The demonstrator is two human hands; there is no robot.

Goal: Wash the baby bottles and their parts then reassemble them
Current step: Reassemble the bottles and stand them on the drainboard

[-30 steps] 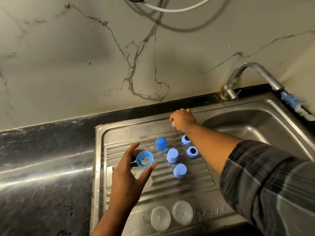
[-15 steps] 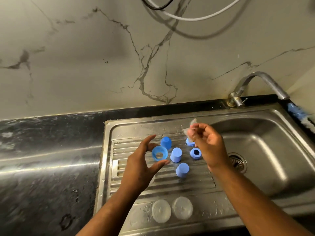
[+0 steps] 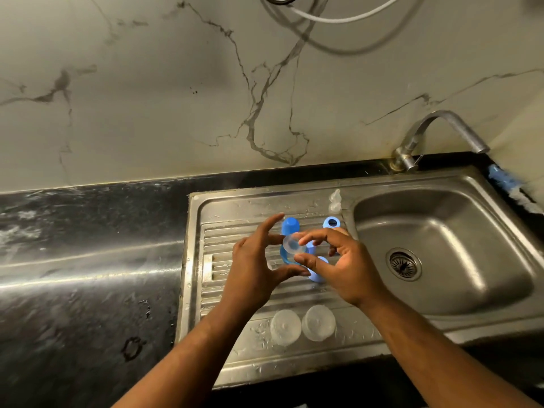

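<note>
The right grip [image 3: 347, 269] has been brought across to the left grip [image 3: 256, 263] at frame centre, over the sink drainboard [image 3: 206, 260]. Two clear bottles [image 3: 285, 327] are left bare at lower centre, blue caps [image 3: 290, 225] above them. A blue ring [image 3: 285, 257] is held in the left grip; a clear teat [image 3: 291, 244], pinched in the right, is set against it. Washing is judged done, reassembly barely begun.

The right hand [image 3: 344, 266] and the clear teat [image 3: 291, 244] it pinches cover most of the blue ring [image 3: 285, 257] and two blue caps [image 3: 319, 275], while the white cable [image 3: 338, 19] runs off the top edge.
</note>
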